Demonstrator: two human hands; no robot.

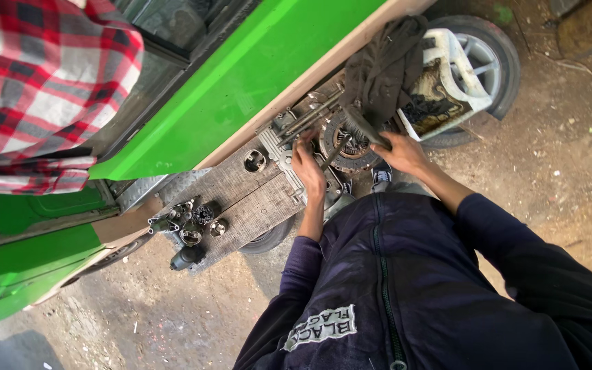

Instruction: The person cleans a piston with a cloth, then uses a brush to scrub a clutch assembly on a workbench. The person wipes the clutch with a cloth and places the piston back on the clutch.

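Observation:
My left hand [307, 164] is curled against a dirty engine block [289, 133] lying on a wooden board [241, 188]. It seems to grip a thin metal rod [335, 152] that points at the round toothed disc [351, 145] on the engine. My right hand [402, 152] is closed on the handle of a dark brush [361, 127], whose bristles touch the upper edge of the disc. A dark cloth [385, 62] hangs over the engine just above the brush.
A piston [255, 161] and several small metal parts [188, 223] lie on the board. A white tub of black oily residue [440, 89] leans against a wheel [498, 51]. A green vehicle body [241, 75] runs along the left. Another person's plaid sleeve [35, 89] is at upper left.

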